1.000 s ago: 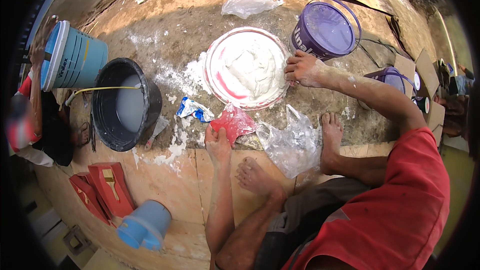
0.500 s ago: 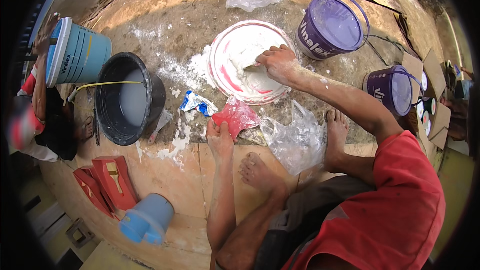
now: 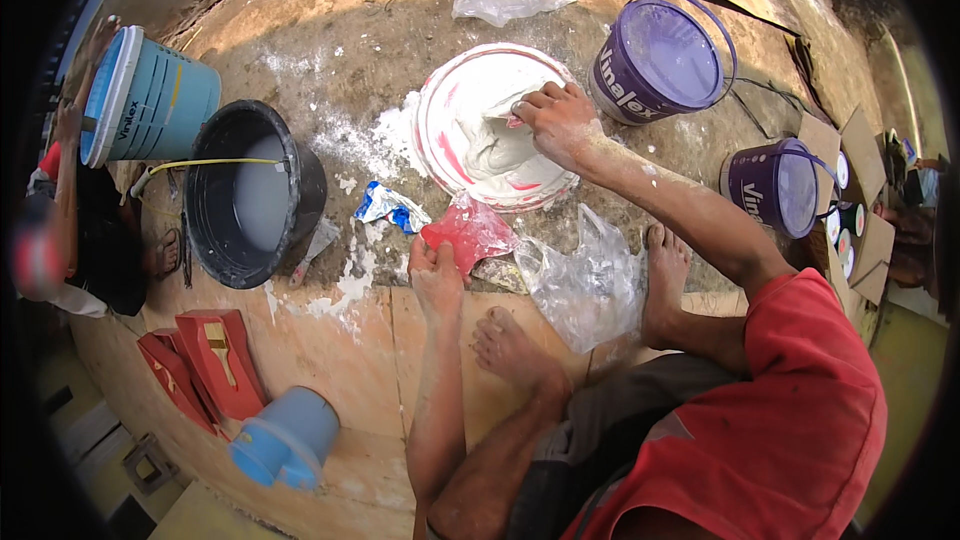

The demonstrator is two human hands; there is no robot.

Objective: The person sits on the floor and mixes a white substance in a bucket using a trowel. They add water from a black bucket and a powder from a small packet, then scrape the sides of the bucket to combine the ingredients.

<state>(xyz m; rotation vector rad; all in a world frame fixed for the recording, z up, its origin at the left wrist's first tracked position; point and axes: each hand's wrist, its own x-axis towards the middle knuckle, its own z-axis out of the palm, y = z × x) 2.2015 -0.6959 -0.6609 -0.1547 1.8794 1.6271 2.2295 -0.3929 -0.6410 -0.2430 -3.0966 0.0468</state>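
A round red lid [image 3: 427, 169] lies on the ground, spread with thick white paste [image 3: 487, 145]. My right hand [image 3: 562, 124] is over its right half, fingers closed on a small flat spreader [image 3: 517, 113] coated in paste; most of it is hidden. My left hand [image 3: 436, 278] pinches a flat red piece [image 3: 470, 232] smeared with white, just below the lid's near rim. Beside it sit a crumpled blue-and-white wrapper [image 3: 392, 206] and a clear plastic bag [image 3: 585, 280]. A white-smeared scraper [image 3: 316, 250] rests further left.
A black tub [image 3: 213, 220] of cloudy liquid stands left, near a tilted light-blue bucket [image 3: 165, 105] touched by another person's hand [image 3: 98, 40]. Purple buckets [image 3: 655, 55] stand right, by an open carton [image 3: 868, 230]. Red boxes [image 3: 225, 365] and a blue container [image 3: 300, 430] are lower left.
My right hand has shifted slightly up and left over the lid, and the white paste under it shows fresh swirls. My left hand still holds the red piece.
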